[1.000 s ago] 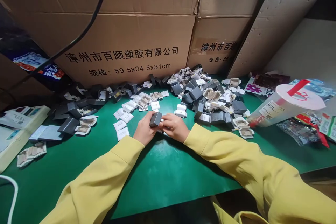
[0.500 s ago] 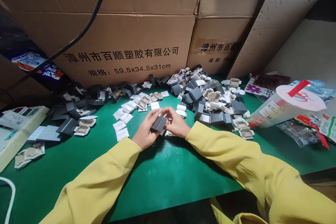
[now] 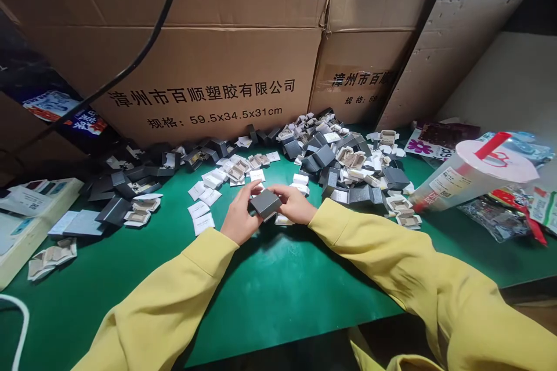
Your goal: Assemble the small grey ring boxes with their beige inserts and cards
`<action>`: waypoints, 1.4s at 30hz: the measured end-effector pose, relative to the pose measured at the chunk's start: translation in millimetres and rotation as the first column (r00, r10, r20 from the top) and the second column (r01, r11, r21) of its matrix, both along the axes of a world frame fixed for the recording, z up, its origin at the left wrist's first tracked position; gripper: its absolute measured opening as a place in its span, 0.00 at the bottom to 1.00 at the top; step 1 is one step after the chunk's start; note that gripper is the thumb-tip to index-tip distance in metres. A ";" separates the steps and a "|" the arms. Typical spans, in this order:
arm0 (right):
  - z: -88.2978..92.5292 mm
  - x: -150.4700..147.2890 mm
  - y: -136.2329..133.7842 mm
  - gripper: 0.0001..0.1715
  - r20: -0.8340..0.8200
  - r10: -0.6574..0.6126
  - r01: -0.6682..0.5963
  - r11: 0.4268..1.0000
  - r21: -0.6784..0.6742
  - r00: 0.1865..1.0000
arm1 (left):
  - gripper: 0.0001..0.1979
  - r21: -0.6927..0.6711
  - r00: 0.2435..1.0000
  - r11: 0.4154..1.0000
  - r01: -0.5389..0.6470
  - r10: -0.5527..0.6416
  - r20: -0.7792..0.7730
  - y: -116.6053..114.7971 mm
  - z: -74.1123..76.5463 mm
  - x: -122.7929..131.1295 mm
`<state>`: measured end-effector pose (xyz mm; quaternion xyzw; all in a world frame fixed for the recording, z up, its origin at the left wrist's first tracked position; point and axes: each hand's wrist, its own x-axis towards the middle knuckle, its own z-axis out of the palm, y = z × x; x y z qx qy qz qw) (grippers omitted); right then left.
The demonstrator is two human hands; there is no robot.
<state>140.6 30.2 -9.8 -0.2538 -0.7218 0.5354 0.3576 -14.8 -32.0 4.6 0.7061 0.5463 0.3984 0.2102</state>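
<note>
A small dark grey box (image 3: 266, 203) is held above the green table (image 3: 270, 290) between both hands. My left hand (image 3: 241, 214) grips its left side, and my right hand (image 3: 295, 203) has its fingers closed on the right end. Just beyond the hands lie white printed cards (image 3: 257, 175) and small folded white card inserts (image 3: 300, 184). More white cards (image 3: 200, 209) rest to the left of my left hand. To the right of my right hand is a heap of dark boxes and white inserts (image 3: 339, 156).
Large cardboard cartons (image 3: 209, 64) stand along the back. More dark boxes (image 3: 115, 208) lie at the left, by a pale block-like tray (image 3: 39, 226). A drink cup with a red straw (image 3: 461, 177) and snack packets (image 3: 500, 217) are at the right. A black cable (image 3: 148, 46) hangs across.
The dark box has turned so that its broad flat face shows more. My right hand has shifted around to its right end, and the fingers of both hands have moved apart.
</note>
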 end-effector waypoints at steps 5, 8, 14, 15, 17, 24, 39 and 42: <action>-5.3 -0.5 3.0 0.11 -0.067 -0.145 0.146 0.989 0.009 0.987 | 0.18 -0.087 0.998 0.996 -0.001 0.007 0.067 1.5 -4.5 -1.3; -5.4 -0.4 2.9 0.10 -0.054 -0.156 0.156 0.988 -0.003 0.986 | 0.17 -0.077 0.999 0.996 -0.032 0.035 0.040 1.3 -4.1 -1.5; -4.4 -0.7 1.2 0.12 0.027 -0.128 0.128 0.992 0.011 0.991 | 0.16 -0.133 0.997 0.989 -0.066 0.069 0.021 2.3 -3.1 -2.5; -4.8 -0.7 1.3 0.12 0.035 -0.129 0.128 0.992 0.021 0.991 | 0.16 -0.138 0.997 0.988 -0.068 0.072 0.026 2.5 -2.9 -2.5; -5.8 -0.8 1.7 0.12 0.048 -0.134 0.132 0.990 0.043 0.990 | 0.17 -0.146 0.997 0.987 -0.065 0.071 0.034 2.8 -2.3 -2.3; -5.8 -0.7 0.9 0.13 0.110 -0.177 0.160 0.976 0.148 0.978 | 0.18 -0.187 0.997 0.981 -0.059 0.068 0.043 3.7 -2.4 -2.8; -3.1 2.8 2.7 0.16 0.047 -0.284 0.275 0.952 0.133 0.958 | 0.35 -0.388 0.713 0.838 0.383 -0.002 0.701 0.8 5.2 3.0; 0.8 1.7 -1.5 0.15 0.021 -0.442 0.432 0.884 0.176 0.897 | 0.34 -0.400 0.727 0.831 0.386 -0.007 0.687 1.7 3.4 3.1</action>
